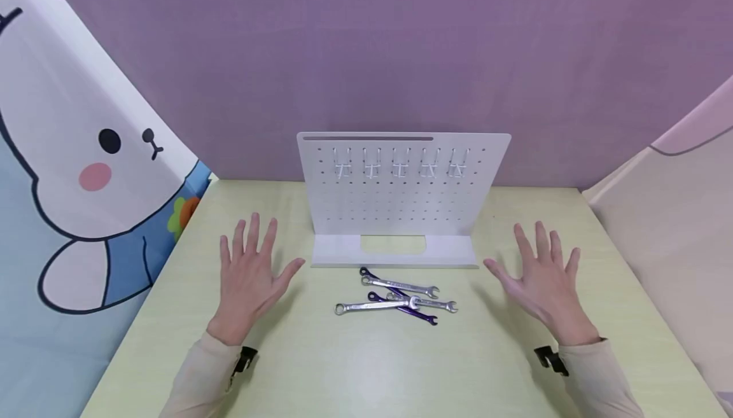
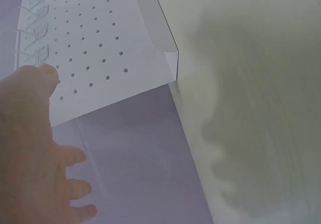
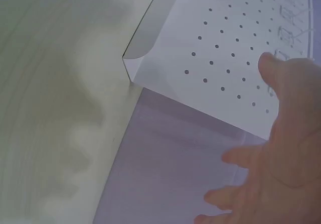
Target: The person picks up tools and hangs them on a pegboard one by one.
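Both hands are held with fingers spread and straight, palms down, each with a shadow on the table beside it. My left hand (image 1: 247, 285) is left of a small pile of combination wrenches (image 1: 373, 306), and my right hand (image 1: 545, 285) is to its right. Neither hand holds anything. Some wrenches are silver, others dark purple, and they lie crossed over one another. Just behind them stands a white pegboard (image 1: 395, 205) with a row of several hooks (image 1: 400, 168) near its top. In both wrist views the thumb overlaps the pegboard's image.
The pale wooden table (image 1: 366, 373) runs back to a purple curtain (image 1: 401, 55). A cartoon-printed cloth (image 1: 63, 151) hangs on the left, and a pale cloth (image 1: 676, 214) on the right. Black clips (image 1: 551, 361) sit at both wrists.
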`<state>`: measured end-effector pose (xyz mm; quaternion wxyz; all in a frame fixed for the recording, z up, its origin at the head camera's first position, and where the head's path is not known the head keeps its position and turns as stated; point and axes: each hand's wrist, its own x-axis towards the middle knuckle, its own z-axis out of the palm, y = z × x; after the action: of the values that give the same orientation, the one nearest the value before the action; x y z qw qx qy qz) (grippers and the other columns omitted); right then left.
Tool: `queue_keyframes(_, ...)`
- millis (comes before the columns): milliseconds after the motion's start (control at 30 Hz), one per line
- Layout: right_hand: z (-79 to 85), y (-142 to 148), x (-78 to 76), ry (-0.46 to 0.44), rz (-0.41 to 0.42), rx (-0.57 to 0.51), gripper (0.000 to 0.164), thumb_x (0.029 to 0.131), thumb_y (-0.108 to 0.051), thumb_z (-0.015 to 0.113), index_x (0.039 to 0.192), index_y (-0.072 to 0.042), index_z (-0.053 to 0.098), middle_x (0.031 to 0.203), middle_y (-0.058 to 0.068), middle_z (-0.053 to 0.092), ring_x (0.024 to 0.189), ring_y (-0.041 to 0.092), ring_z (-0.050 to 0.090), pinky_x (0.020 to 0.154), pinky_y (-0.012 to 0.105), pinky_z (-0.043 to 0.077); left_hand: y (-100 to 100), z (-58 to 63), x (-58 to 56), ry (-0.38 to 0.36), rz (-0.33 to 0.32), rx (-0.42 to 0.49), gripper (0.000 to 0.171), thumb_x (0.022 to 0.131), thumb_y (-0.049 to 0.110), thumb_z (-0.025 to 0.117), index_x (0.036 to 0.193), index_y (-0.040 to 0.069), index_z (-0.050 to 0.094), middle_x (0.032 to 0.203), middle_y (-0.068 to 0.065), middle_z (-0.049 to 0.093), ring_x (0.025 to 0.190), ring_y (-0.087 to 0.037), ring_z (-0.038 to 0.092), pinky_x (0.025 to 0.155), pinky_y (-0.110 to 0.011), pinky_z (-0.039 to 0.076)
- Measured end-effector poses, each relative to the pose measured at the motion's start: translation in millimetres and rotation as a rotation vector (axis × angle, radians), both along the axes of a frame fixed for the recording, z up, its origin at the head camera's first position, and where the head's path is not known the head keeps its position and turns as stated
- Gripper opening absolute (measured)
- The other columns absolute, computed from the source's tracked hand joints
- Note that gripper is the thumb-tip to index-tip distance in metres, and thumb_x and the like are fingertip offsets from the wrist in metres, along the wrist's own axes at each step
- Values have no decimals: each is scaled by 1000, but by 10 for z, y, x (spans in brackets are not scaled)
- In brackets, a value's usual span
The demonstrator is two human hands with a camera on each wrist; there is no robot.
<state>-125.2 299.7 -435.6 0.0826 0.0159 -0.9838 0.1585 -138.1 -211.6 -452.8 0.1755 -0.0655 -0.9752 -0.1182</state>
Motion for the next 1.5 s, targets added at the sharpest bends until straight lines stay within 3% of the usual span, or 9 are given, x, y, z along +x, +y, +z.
queue_keyframes(167,-10,-4,-24,146,34,-78,85,100,-55,66,162,-3,40,166,37,29,146,65,32,115,86,14,8,-18,-37,16,-14,19,91,94,62,64,162,6,42,171,-28,29,155,-53,27,122,-77,19)
queue_keyframes(333,-25,-51,-31,289,65,-176,67,95,-34,78,147,2,57,154,36,50,133,64,49,104,80,36,36,-53,-82,38,-49,109,87,95,55,68,160,2,43,168,-30,34,151,-53,33,120,-74,26)
queue_keyframes(567,-36,-172,-38,302,89,-341,50,97,-22,77,139,3,64,145,29,62,134,53,55,108,70,41,119,-47,-151,63,-79,287,77,101,43,69,158,-1,43,166,-27,39,149,-49,40,119,-68,33)
queue_keyframes(767,-96,-308,-50,328,140,-386,40,96,-12,77,133,1,69,132,23,72,117,42,68,98,43,49,210,-4,-201,-8,-61,515,69,104,41,65,159,4,44,165,-22,43,151,-45,41,120,-65,35)
queue_keyframes(833,-119,-353,-58,329,163,-386,38,96,-10,78,131,1,69,130,21,74,113,40,70,94,39,51,245,21,-218,-24,-55,603,66,105,40,65,158,6,45,163,-21,46,149,-42,44,119,-63,36)
queue_keyframes(1033,-169,-499,-62,272,218,-418,35,96,-10,78,129,-1,71,126,17,76,111,37,73,91,50,57,354,54,-314,-15,-55,821,58,106,28,66,156,5,49,159,-19,52,144,-39,51,117,-56,42)
queue_keyframes(1233,-223,-638,-44,230,286,-432,34,94,-9,80,127,-2,73,123,16,78,106,37,75,84,54,62,451,33,-436,-45,-65,926,56,106,29,66,155,5,49,157,-16,55,143,-38,53,117,-55,44)
queue_keyframes(1367,-248,-744,-35,217,337,-425,33,93,-9,81,124,-4,75,119,14,79,100,34,76,75,41,63,515,32,-510,-54,-73,980,55,106,29,66,153,3,50,154,-18,56,142,-40,54,116,-56,45)
queue_keyframes(1500,-256,-853,-26,182,385,-423,31,93,-11,81,123,-4,75,115,12,80,98,30,75,70,27,57,573,20,-583,-60,-63,1025,54,106,29,66,151,3,51,153,-18,57,141,-40,55,115,-56,46)
